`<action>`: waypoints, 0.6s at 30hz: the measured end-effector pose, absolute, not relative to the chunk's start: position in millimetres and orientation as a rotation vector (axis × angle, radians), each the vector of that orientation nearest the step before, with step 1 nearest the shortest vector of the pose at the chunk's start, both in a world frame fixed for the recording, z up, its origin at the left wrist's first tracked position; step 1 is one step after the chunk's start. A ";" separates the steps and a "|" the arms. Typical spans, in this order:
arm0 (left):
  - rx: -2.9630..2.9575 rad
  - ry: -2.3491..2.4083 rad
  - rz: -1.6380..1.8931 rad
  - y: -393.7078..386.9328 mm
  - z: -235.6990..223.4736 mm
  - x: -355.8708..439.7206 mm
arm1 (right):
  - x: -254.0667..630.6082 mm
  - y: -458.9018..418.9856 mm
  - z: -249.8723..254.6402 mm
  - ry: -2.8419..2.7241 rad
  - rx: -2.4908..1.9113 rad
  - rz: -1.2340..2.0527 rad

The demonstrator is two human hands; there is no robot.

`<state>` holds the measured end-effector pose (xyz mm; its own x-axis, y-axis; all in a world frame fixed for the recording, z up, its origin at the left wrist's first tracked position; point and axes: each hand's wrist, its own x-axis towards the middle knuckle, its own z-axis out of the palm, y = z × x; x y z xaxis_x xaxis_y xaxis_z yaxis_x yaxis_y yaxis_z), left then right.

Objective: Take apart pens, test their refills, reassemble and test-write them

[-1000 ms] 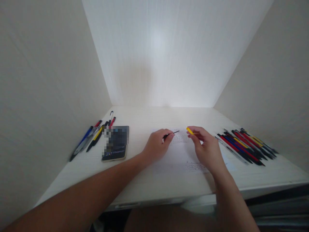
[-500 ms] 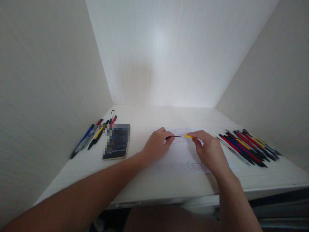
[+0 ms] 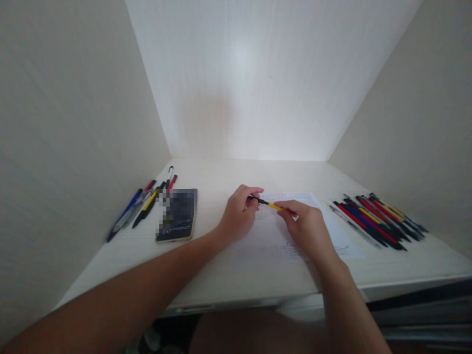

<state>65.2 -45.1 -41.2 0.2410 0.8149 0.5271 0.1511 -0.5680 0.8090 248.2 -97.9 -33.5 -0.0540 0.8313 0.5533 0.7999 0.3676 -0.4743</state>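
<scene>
A pen (image 3: pixel 273 205) with a yellow barrel and a black end spans the gap between my two hands, just above a written sheet of paper (image 3: pixel 273 236). My left hand (image 3: pixel 236 211) has its thumb and fingers around the black end, and one finger stretches out above it. With thumb and forefinger, my right hand (image 3: pixel 308 223) pinches the yellow barrel, hiding its right end. The black and yellow parts meet end to end in one line.
To the left a phone (image 3: pixel 179 216) lies on the white desk (image 3: pixel 210 280), with several pens (image 3: pixel 140 206) beyond it along the left wall. A larger spread of pens in several colours (image 3: pixel 376 221) lies at the right. Pale panels enclose the back and sides.
The thin dark rod that showed between my hands is now covered. My right hand has moved left, bringing the yellow barrel against the black part, and my left hand's fingers have loosened somewhat.
</scene>
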 end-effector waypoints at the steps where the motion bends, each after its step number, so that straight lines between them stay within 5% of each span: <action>1: 1.778 0.844 1.366 -44.2 -40.8 66.1 | 249.3 -97.9 -33.6 -1.815 -1.412 0.057; 18: 1.214 0.832 1.251 -40.3 -37.1 63.9 | 251.2 -100.5 -35.4 -1.676 -1.394 -0.021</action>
